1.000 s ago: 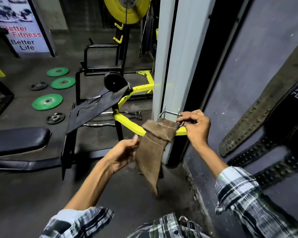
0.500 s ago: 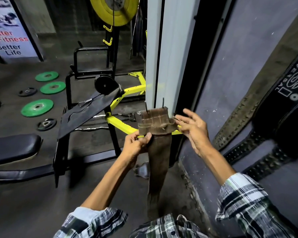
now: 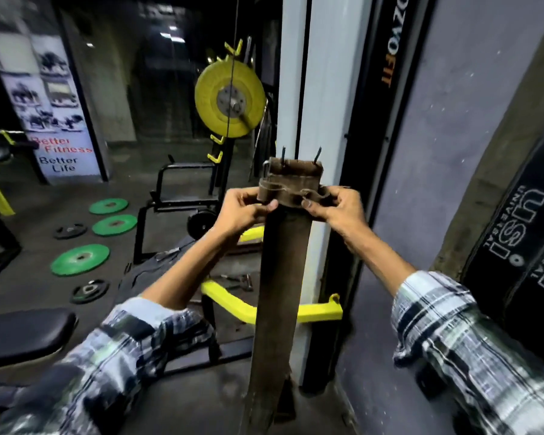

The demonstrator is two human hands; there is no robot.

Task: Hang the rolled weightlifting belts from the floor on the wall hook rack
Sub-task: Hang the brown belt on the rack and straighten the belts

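A brown leather weightlifting belt (image 3: 280, 277) hangs unrolled and straight down in front of me, its buckle end up with two metal prongs sticking above the top edge. My left hand (image 3: 242, 211) pinches the left side of the buckle end. My right hand (image 3: 333, 205) grips the right side, thumb on the front. Both hold it before a white pillar (image 3: 324, 105). A black belt with white lettering (image 3: 522, 246) and an olive one (image 3: 500, 171) hang against the grey wall on the right. No hook rack is visible.
A yellow weight plate (image 3: 230, 98) sits on a rack behind. Green plates (image 3: 80, 259) and small black plates lie on the floor at left. A black bench pad (image 3: 22, 334) is at lower left. A yellow machine bar (image 3: 233, 304) crosses behind the belt.
Both hands have raised the belt's buckle end higher. The right hand, open beside it half a second ago, now grips it. The camera has tilted upward, showing more of the pillar.
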